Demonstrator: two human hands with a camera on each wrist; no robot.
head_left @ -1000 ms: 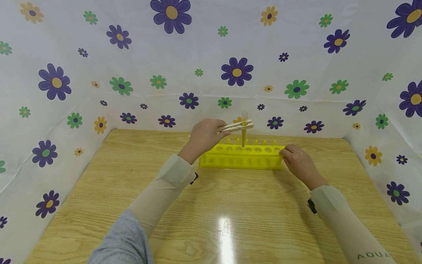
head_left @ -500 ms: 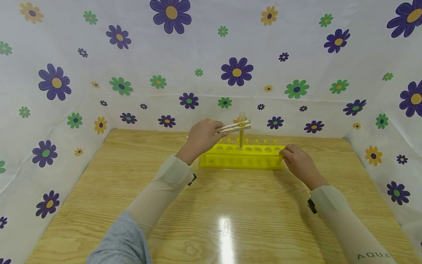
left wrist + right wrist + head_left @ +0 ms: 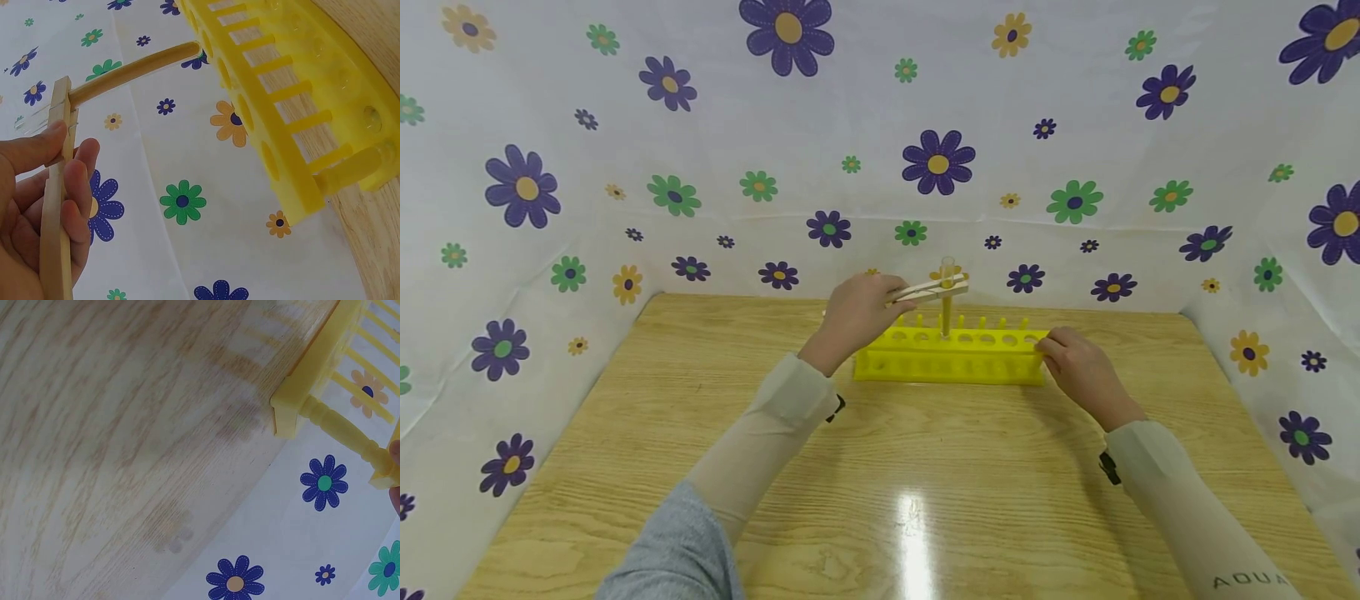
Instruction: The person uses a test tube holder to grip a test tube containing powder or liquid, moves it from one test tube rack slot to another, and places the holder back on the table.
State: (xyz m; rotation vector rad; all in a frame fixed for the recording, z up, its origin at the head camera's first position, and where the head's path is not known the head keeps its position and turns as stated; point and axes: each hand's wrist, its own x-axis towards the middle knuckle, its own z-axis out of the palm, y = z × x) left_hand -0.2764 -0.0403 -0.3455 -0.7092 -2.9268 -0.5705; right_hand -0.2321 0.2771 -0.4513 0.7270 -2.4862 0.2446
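Observation:
My left hand [image 3: 856, 313] holds a wooden test tube clamp [image 3: 56, 219], thumb and fingers around its handle. The clamp's jaws grip a glass test tube [image 3: 947, 310] near its upper part. Yellow-brown liquid [image 3: 134, 72] fills most of the tube below the clamp. Upright, the tube stands over the middle of a yellow test tube rack [image 3: 951, 368]; its rounded bottom is right at a hole in the top plate, and I cannot tell whether it has entered. My right hand [image 3: 1084, 371] grips the rack's right end, with only its fingertips showing in the right wrist view.
The rack has a row of holes and a row of upright pegs [image 3: 1003, 323] behind them. It stands near the back of a wooden table [image 3: 940, 467]. A flower-printed white sheet [image 3: 880, 108] rises behind the table and along both sides.
The left hand has shifted slightly left, bringing the clamp and test tube along and a little lower toward a hole. The right hand and rack stay in place.

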